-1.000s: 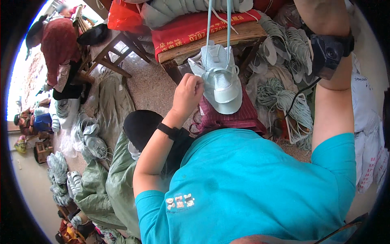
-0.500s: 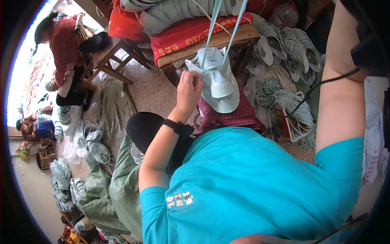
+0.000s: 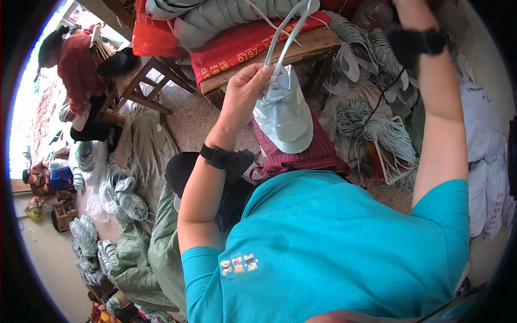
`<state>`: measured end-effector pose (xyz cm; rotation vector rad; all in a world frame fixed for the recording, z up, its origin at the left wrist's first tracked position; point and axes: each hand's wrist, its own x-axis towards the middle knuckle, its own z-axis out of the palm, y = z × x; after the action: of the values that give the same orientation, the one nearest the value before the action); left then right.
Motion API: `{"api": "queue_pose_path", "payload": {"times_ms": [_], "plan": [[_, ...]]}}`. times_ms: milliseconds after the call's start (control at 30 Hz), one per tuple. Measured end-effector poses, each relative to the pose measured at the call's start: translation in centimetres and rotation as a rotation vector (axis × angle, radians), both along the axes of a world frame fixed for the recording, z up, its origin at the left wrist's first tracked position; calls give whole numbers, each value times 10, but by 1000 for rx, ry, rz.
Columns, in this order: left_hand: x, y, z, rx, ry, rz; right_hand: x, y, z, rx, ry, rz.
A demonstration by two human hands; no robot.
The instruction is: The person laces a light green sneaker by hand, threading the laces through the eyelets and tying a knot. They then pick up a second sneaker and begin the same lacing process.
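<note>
A pale grey-green shoe upper (image 3: 285, 121) of mesh and smooth panels stands over my lap, on maroon striped cloth (image 3: 318, 142). A pale shoelace (image 3: 291, 33) rises from its top in a bent loop that runs to the upper edge. My left hand (image 3: 245, 92) is closed at the upper's top left side, with thumb and finger pinching the lace. At the top right, my right hand (image 3: 414, 13) is smeared by motion and partly cut off, so its fingers cannot be made out.
A wooden bench (image 3: 269, 58) with red cloth and stacked uppers stands just ahead. On the right lie a bundle of pale laces (image 3: 371, 126) and more uppers (image 3: 388, 59). Green sacks (image 3: 137, 258) fill the left, and a person in red (image 3: 81, 70) sits beyond a wooden stool (image 3: 145, 81).
My right hand has dropped into view at the top right. The lace strands, straight and taut before, now curve loosely. My left hand has risen slightly and pinches the lace above the upper.
</note>
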<state>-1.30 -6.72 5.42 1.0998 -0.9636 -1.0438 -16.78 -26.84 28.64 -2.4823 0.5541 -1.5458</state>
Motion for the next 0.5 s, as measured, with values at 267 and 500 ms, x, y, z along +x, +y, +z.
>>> {"api": "queue_pose_path", "payload": {"times_ms": [267,500], "plan": [[0,-2,-13,-6,134,150,-4,55,-221,-26,784,575],[-1,0,-21,9,172,193,0,65,-250,-45,572,577]]}}
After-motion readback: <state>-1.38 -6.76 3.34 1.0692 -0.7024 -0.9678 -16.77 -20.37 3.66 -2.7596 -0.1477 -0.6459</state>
